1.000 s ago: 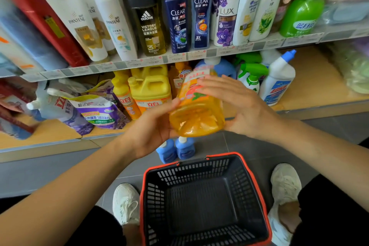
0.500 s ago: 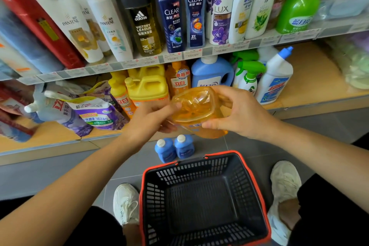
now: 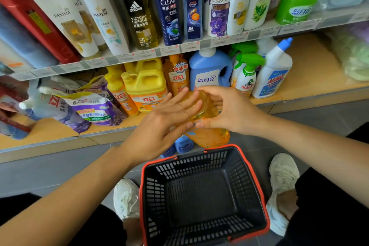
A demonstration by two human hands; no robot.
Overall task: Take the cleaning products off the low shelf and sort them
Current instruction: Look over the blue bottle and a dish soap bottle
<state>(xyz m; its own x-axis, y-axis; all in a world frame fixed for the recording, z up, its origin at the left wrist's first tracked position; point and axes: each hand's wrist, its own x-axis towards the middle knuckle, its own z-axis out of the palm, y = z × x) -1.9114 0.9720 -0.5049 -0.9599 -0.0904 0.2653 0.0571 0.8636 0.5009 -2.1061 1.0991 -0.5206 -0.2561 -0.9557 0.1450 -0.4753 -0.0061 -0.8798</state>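
A clear orange detergent bottle (image 3: 211,136) hangs tilted just above the far rim of the basket. My right hand (image 3: 233,110) grips it from the right, fingers and thumb curled round it. My left hand (image 3: 165,124) lies flat against its left side with straight fingers. On the low shelf (image 3: 311,74) behind stand a yellow jug (image 3: 147,86), an orange bottle (image 3: 177,76), a blue detergent jug (image 3: 209,70), a green-trigger spray bottle (image 3: 247,74) and a white toilet cleaner with a blue cap (image 3: 273,72). Refill pouches (image 3: 87,106) lie at the left.
A black shopping basket with a red rim (image 3: 257,177) stands on the grey floor between my white shoes, with nothing in it. Two small blue bottles (image 3: 183,144) stand on the floor beyond it. The upper shelf (image 3: 199,46) carries shampoo and body wash bottles.
The orange bottle has come down from in front of the shelf toward the basket and turned over. My left hand has shifted from under it to flat on its side.
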